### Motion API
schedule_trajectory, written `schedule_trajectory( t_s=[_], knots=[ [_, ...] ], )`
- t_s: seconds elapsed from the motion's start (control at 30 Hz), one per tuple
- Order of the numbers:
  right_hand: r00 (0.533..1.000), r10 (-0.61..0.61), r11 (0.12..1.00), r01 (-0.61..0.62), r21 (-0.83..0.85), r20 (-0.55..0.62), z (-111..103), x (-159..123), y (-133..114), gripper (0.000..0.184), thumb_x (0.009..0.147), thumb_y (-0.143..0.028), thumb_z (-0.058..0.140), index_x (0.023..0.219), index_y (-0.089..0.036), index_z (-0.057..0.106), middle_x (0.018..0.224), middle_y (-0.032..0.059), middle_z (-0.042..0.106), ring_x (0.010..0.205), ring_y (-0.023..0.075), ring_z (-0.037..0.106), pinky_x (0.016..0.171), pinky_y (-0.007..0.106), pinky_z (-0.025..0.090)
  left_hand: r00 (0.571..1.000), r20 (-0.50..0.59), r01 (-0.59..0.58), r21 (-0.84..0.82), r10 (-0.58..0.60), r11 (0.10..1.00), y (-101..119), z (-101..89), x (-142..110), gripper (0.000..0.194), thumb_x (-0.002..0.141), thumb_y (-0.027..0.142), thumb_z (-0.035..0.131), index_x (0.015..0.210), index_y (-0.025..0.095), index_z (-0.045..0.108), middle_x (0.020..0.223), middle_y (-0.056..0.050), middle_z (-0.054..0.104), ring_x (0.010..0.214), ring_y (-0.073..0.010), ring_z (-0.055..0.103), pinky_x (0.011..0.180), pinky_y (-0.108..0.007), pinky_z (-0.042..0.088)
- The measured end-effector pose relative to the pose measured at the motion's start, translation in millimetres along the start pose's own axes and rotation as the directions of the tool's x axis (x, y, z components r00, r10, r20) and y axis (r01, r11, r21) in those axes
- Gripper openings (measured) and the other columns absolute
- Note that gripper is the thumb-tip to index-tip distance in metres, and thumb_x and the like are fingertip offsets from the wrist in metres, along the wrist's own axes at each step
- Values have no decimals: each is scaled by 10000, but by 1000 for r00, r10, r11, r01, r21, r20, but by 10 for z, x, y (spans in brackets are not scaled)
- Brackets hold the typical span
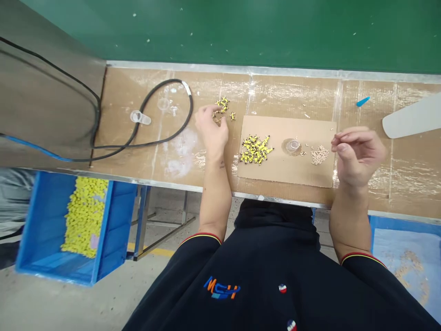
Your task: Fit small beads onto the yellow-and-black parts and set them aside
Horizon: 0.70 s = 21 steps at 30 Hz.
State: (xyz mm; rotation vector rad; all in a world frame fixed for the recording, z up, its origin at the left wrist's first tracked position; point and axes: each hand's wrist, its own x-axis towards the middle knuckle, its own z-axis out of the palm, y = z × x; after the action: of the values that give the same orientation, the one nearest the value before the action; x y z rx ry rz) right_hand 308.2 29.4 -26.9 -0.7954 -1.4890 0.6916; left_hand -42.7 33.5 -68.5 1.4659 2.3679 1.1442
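Two hands working: my left hand [212,131] is curled at the small yellow parts [223,106], just ahead of it; can't tell if it's holding one. My right hand [358,156] is pinched thumb-to-fingers, nothing visible, just right of the beige pellets [320,155] on the cardboard sheet [285,174].

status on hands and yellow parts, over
Left hand at small yellow parts. Right hand pinched beside beige pieces. Black cable off left, apart from hands.
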Motion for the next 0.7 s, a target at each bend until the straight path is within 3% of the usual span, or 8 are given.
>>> schedule_trajectory(
  t_s=[0.07,0.17,0.23,0.3,0.37,0.4,0.5,0.7],
  knots=[
    [1000,-12,987,11,-161,-6,-95,45,3,97,884,-347,775,888,-278,707,811,6,672,719,175,655,635,355,517,998,-14,-56,-55,56,997,-12,-30,2,224,878,170,650,1092,229,678,1213,-90,714,1204,-262,648,1091,-456,498],
    [975,112,893,-13,-451,193,-241,87,26,94,875,-327,747,937,-260,722,856,22,709,721,181,639,656,363,524,967,137,-193,-156,215,969,91,-105,-59,207,914,245,590,1100,231,678,1177,-74,737,1106,-224,679,980,-402,542],
    [898,244,817,13,-576,367,-321,92,61,157,854,-328,754,991,-251,744,932,52,740,830,221,663,766,408,556,869,324,-305,-241,373,921,197,-154,-118,222,881,279,607,1070,229,712,1147,-61,753,1108,-222,680,1011,-402,541],
    [809,336,774,55,-631,482,-374,82,106,169,857,-316,737,1010,-253,772,1012,77,752,959,265,661,902,469,555,728,493,-373,-299,477,878,295,-179,-175,284,846,340,654,1089,224,747,1214,-68,746,1183,-247,668,1107,-437,511],
    [734,406,751,71,-656,544,-393,66,146,185,862,-316,728,1016,-237,793,1028,99,741,1001,288,640,958,499,539,624,610,-395,-293,488,871,367,-171,-222,357,862,394,655,1156,222,761,1298,-91,718,1270,-285,634,1176,-494,462],
    [708,433,742,72,-667,558,-390,60,161,181,863,-317,727,1004,-229,801,1026,106,733,1006,291,633,967,502,533,594,649,-401,-272,474,875,392,-158,-241,375,879,407,641,1183,222,762,1326,-102,702,1302,-302,615,1193,-521,441],
    [651,484,727,74,-683,585,-346,57,176,153,868,-303,720,962,-219,807,995,111,723,990,290,626,961,490,522,559,704,-413,-222,438,883,439,-101,-279,365,911,388,608,1189,217,770,1319,-117,692,1319,-315,596,1199,-544,422],
    [589,518,706,115,-698,621,-272,76,161,164,923,-243,614,818,-207,735,902,102,736,930,284,636,924,462,485,560,698,-450,-196,447,871,505,-37,-298,303,923,308,558,1099,179,768,1159,-117,759,1162,-280,671,1111,-474,479]
  ],
)
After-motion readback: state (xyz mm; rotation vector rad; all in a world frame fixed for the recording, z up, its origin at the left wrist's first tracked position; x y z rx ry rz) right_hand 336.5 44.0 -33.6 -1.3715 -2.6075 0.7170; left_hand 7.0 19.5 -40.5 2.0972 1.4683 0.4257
